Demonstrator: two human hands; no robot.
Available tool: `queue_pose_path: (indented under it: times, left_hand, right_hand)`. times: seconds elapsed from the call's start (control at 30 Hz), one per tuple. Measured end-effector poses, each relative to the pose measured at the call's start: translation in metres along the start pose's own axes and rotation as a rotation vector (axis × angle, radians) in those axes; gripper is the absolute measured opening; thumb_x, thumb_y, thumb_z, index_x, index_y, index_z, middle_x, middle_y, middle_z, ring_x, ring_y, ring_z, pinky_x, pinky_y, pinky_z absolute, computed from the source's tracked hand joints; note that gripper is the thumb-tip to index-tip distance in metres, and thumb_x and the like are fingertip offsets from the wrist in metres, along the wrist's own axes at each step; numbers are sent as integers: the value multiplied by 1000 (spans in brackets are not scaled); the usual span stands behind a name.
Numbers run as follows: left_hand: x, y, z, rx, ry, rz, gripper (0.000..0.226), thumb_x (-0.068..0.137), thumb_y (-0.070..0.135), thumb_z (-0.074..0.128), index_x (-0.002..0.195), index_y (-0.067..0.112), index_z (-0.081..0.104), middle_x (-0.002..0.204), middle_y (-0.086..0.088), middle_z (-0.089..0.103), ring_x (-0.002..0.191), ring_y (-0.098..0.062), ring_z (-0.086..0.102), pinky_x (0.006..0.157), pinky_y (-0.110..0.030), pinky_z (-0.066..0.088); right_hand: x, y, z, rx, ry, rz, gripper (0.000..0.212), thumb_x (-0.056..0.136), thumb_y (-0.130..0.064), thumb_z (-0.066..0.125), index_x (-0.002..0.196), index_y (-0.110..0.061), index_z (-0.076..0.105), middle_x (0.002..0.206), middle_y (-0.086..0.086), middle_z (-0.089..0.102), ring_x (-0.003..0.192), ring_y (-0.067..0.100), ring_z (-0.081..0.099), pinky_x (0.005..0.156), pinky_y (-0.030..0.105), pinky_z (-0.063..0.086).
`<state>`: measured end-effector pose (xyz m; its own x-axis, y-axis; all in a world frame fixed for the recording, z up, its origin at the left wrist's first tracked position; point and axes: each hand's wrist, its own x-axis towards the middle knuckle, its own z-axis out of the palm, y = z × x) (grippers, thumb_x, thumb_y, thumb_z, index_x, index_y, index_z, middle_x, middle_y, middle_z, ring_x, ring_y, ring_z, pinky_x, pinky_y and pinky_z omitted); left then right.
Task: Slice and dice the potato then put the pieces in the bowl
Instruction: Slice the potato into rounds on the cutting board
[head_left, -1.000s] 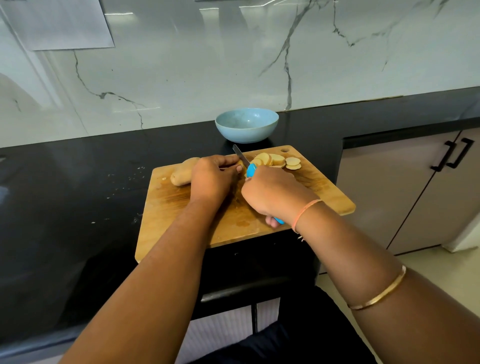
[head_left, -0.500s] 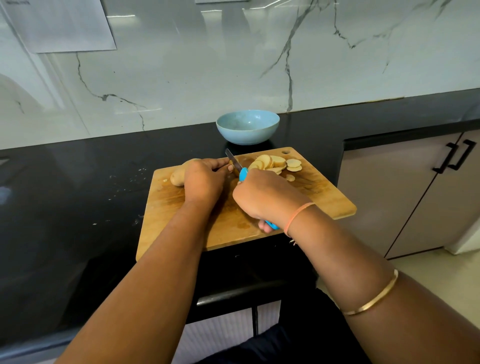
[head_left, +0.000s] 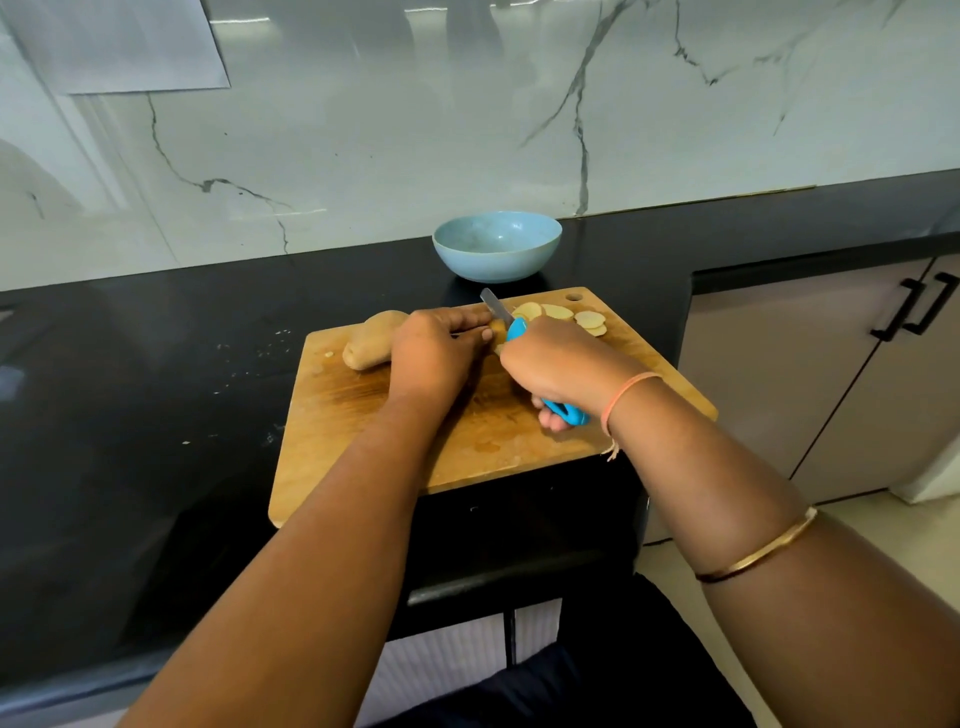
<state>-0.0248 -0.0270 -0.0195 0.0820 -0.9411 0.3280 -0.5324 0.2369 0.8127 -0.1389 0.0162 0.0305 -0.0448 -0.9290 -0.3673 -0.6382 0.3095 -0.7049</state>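
A brown potato (head_left: 371, 340) lies on the wooden cutting board (head_left: 363, 441), its left end showing past my left hand (head_left: 434, 353), which presses down on its cut end. My right hand (head_left: 556, 369) grips a blue-handled knife (head_left: 514, 330); the blade stands just right of my left fingertips, against the potato's cut face. Several pale round slices (head_left: 563, 314) lie at the board's far right corner. A light blue bowl (head_left: 497, 245) stands empty on the black counter just behind the board.
The black counter (head_left: 156, 389) carries small white crumbs left of the board. A marble wall rises behind the bowl. Grey cabinet doors with black handles (head_left: 919, 312) stand to the right, below counter level. The board's near right part overhangs the counter's front edge.
The knife shifted slightly along the potato between cuts, and the loose slice beside the pile is no longer visible. My left hand kept its hold on the potato.
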Motion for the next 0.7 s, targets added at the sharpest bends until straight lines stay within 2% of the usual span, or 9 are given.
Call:
queue_pose_path:
  times: [0.13,0.2,0.27,0.4,0.5,0.6,0.7]
  left_hand:
    - [-1,-1,-2,-13,-6,0,27,90,15,64,117,14,68,116,-1,68,102,-7,61,92,-21,49]
    - [-1,-2,-3,-27,-29,-2,29,91,16,63,119,14,67,118,-1,67,104,-8,61,92,-21,49]
    - [0,-2,-4,-50,-40,-14,30,91,16,63,120,13,66,119,-1,67,105,-10,62,92,-23,50]
    - [0,-3,-5,-93,-17,-56,28,89,17,65,117,13,67,116,-1,68,103,-11,63,92,-27,52]
    - [1,-3,-4,-102,-15,-89,27,89,17,65,116,14,68,115,0,68,101,-10,63,93,-29,53]
    - [3,-4,-4,-105,-2,-114,27,89,18,65,116,14,68,114,0,68,97,-10,63,88,-28,54]
    - [4,-5,-5,-103,8,-125,27,90,19,65,116,15,68,112,1,68,94,-9,63,84,-26,55]
  right_hand:
    - [-3,2,4,81,-32,17,13,95,-19,41,98,-7,44,71,10,47,49,17,45,37,14,40]
    - [-4,2,3,134,-43,11,22,97,-23,41,82,-7,44,68,9,46,50,16,44,35,13,39]
    - [-4,2,2,192,-67,17,28,99,-25,40,75,-10,40,67,9,45,52,15,43,34,11,37]
    - [-8,1,2,228,-112,20,28,101,-27,39,78,-11,41,68,9,44,52,15,42,35,14,38]
    - [-12,-3,3,133,-86,19,18,100,-24,40,95,-7,43,69,8,45,52,15,43,35,14,39]
    - [-12,-8,8,6,-68,34,14,97,-18,45,90,-6,46,69,7,46,52,15,46,43,17,43]
    - [-15,-10,7,14,-80,46,19,97,-16,44,81,-6,45,69,8,46,53,17,46,46,21,43]
